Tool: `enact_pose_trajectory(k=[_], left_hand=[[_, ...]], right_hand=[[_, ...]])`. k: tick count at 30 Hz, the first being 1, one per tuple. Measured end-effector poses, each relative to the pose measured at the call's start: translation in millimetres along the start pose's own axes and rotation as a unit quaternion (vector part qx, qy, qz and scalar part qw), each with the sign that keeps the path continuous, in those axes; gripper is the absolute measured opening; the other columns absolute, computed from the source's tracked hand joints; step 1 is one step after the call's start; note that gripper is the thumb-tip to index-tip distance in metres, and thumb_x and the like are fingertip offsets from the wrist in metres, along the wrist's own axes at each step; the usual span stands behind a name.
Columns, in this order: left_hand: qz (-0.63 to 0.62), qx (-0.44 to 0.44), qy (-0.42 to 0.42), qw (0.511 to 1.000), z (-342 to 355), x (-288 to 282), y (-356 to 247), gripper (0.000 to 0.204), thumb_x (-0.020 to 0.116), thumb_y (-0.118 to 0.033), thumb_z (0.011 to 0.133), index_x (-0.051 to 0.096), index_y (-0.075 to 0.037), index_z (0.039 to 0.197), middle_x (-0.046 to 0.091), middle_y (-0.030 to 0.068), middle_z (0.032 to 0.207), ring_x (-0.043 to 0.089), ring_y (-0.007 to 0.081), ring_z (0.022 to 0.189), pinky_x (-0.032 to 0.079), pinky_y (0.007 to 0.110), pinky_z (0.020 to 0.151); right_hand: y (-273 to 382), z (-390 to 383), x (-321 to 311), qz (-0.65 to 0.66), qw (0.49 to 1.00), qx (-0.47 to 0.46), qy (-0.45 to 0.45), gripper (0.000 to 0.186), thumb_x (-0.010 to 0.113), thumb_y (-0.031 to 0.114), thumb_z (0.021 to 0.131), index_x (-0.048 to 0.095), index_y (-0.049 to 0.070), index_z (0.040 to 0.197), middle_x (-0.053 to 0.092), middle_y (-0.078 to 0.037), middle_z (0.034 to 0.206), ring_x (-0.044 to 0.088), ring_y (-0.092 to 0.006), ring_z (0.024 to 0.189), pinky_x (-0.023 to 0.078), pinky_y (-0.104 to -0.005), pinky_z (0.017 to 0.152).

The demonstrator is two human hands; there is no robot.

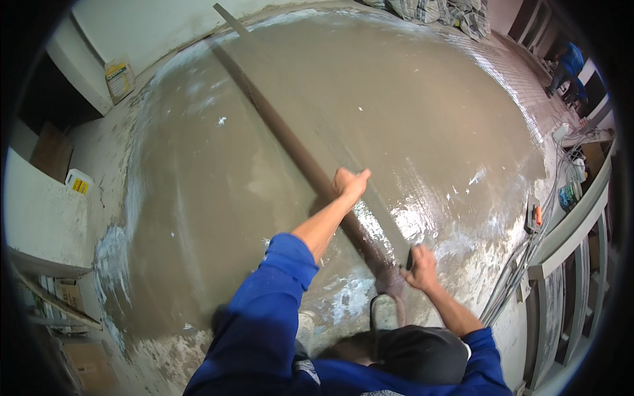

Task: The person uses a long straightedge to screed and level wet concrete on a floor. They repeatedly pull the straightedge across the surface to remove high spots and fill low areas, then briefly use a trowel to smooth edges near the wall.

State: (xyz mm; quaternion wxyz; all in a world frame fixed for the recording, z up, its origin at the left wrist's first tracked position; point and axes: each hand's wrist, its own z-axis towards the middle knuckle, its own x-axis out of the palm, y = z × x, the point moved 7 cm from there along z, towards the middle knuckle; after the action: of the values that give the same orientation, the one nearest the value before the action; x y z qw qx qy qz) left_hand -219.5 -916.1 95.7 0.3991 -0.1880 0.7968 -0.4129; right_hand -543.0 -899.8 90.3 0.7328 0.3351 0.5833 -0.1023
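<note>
My left hand (350, 181) is closed around a long, flat grey straightedge (234, 23) that runs diagonally across the wet grey screed (462, 112). My right hand (419, 267) grips the same straightedge nearer my body. Alongside it, a long dark brown band or bar (277, 129) stretches to a lumpy fitting (389, 280) by my right hand, above a dark metal loop near my knees; I cannot make out its exact shape. Wet glossy patches shine around both hands.
A yellow-labelled bag (119, 80) and white jug (78, 181) stand left. An orange-handled trowel (533, 216), cables (551, 171) and railing (581, 284) line the right. Sacks (436, 13) lie at the back; a person in blue (568, 66) bends beside mesh at upper right.
</note>
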Motion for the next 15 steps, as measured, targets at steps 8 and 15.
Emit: enact_pose_trajectory(k=[8,15], left_hand=[[0.085,-0.084,-0.032,0.992,-63,60,82,0.066,0.082,-0.045,0.07,0.064,0.007,0.106,0.069,0.0264,0.107,0.067,0.0388,0.104,0.053,0.046,0.088],[0.099,-0.137,-0.033,0.985,-113,93,118,0.067,0.082,-0.047,0.07,0.063,0.005,0.107,0.069,0.026,0.107,0.067,0.0403,0.104,0.052,0.047,0.088]], right_hand=[[-50,-84,40,0.063,0.997,0.001,0.043,0.073,0.083,0.025,0.055,0.056,-0.001,0.118,0.054,-0.016,0.101,0.053,-0.0366,0.097,0.038,-0.0471,0.083],[-83,-136,41,0.098,0.991,0.035,0.08,0.066,0.084,0.022,0.051,0.06,0.003,0.11,0.054,-0.015,0.097,0.053,-0.0379,0.096,0.038,-0.0466,0.085]])
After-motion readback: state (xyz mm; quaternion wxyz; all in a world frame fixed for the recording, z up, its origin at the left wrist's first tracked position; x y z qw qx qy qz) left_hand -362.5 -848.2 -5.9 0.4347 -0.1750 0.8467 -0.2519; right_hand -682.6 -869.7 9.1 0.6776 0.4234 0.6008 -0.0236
